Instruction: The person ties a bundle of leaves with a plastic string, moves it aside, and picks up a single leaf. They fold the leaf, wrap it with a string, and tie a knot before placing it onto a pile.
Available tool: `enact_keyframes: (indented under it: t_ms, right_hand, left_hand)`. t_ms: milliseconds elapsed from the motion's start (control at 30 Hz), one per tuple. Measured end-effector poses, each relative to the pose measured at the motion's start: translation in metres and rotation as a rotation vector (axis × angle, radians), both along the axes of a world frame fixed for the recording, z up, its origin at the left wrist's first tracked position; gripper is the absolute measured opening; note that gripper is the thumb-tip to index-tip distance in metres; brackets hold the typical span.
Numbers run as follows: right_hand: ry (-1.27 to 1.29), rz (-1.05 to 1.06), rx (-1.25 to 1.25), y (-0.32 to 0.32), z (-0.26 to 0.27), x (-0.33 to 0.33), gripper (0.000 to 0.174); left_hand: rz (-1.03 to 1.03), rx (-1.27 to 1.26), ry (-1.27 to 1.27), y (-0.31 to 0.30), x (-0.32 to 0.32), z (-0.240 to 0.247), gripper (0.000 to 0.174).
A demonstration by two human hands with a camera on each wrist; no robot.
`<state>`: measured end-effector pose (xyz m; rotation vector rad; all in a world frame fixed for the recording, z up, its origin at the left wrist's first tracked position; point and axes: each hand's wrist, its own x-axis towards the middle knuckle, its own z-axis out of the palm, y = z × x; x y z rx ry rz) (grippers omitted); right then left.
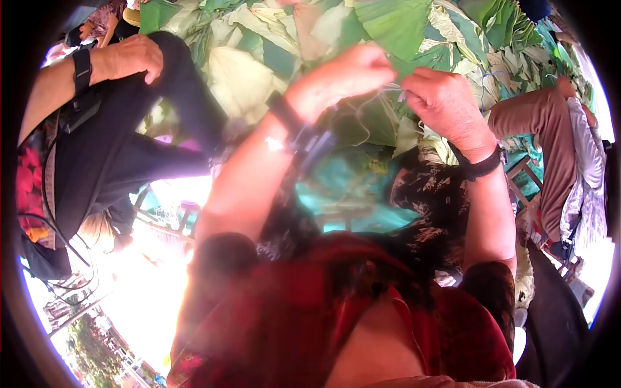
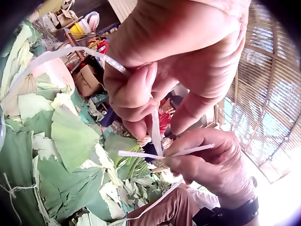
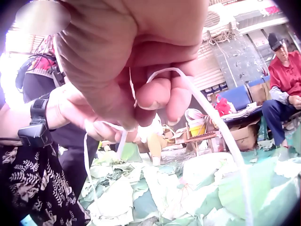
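Above a spread of large leaves (image 1: pixel 236 77), green and pale, my two hands are raised close together. Between my left thumb and curled fingers runs a white flat plastic string (image 2: pixel 156 129); this left hand (image 1: pixel 349 74) fills the top of the left wrist view. My right hand (image 1: pixel 446 103) pinches the string with thumb and fingertips, and short ends stick out on both sides of the pinch. In the right wrist view a long length of the string (image 3: pixel 221 125) loops over the right fingers and hangs toward the leaves.
At my left sits a person in dark trousers (image 1: pixel 110 155), one hand (image 1: pixel 132 58) on the knee. Brown trousers (image 1: pixel 540 142) of another person show at my right. Across the leaf pile are a cardboard box (image 2: pixel 87 81) and a seated person in a red top (image 3: pixel 287 70).
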<state>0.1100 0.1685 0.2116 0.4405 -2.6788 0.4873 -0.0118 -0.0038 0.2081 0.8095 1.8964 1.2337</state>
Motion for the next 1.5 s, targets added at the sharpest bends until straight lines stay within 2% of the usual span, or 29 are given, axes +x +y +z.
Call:
enact_keyframes:
  t_ms: [100,300,400,600,800,900,1000,1033,1100,1133,1200,1233,1300,1333,1433,1500]
  right_hand:
    - [0.007,-0.011,0.051,-0.008,-0.004,-0.005,0.006]
    - [0.01,-0.068,0.048,-0.019,-0.002,-0.015,0.008]
    - [0.018,-0.102,0.064,-0.024,0.001,-0.02,0.009]
    - [0.071,-0.051,0.107,-0.025,-0.001,-0.028,0.011]
    - [0.079,-0.005,0.109,-0.035,0.001,-0.034,0.012]
    - [0.071,-0.003,0.116,-0.045,0.0,-0.038,0.008]
    - [0.087,-0.019,0.095,-0.048,0.003,-0.043,0.006]
    - [0.091,-0.027,0.084,-0.048,0.003,-0.042,0.006]
    - [0.07,-0.044,0.049,-0.049,0.006,-0.043,0.012]
    - [0.059,-0.053,0.032,-0.05,0.005,-0.042,0.016]
    - [0.047,-0.062,-0.116,-0.05,0.001,-0.041,0.013]
    - [0.047,-0.065,-0.19,-0.051,-0.003,-0.043,0.012]
    - [-0.025,-0.097,-0.64,-0.054,-0.016,-0.049,0.008]
    - [-0.062,-0.11,-0.867,-0.055,-0.02,-0.05,0.006]
    - [-0.265,-0.096,-1.351,-0.053,-0.015,-0.047,0.019]
    - [-0.358,-0.116,-1.441,-0.051,-0.004,-0.047,0.02]
  left_hand:
    - [-0.012,-0.121,0.014,-0.002,-0.004,-0.007,0.028]
    - [0.1,-0.191,-0.116,-0.001,-0.011,-0.014,0.026]
    - [0.205,-0.137,-0.229,-0.003,-0.006,-0.001,0.025]
    - [0.121,-0.233,-0.1,-0.009,-0.018,0.004,0.024]
    - [0.127,-0.042,-0.289,-0.021,-0.022,0.007,0.029]
    - [0.029,-0.153,-0.354,-0.033,-0.03,0.009,0.027]
    - [0.001,0.023,-0.519,-0.04,-0.04,-0.01,0.024]
    - [-0.016,0.115,-0.505,-0.044,-0.04,-0.014,0.023]
    - [-0.048,0.3,-0.483,-0.052,-0.04,-0.02,0.022]
    - [0.008,0.308,-0.523,-0.052,-0.037,-0.022,0.021]
    - [0.116,0.326,-0.591,-0.048,-0.033,-0.018,0.022]
    - [0.168,0.266,-0.52,-0.045,-0.031,-0.012,0.022]
    - [0.271,0.145,-0.37,-0.038,-0.024,0.005,0.023]
    - [0.274,0.172,-0.319,-0.036,-0.021,0.009,0.023]
    - [0.281,0.241,-0.164,-0.033,-0.017,0.011,0.022]
    - [0.276,0.278,-0.061,-0.033,-0.016,0.008,0.02]
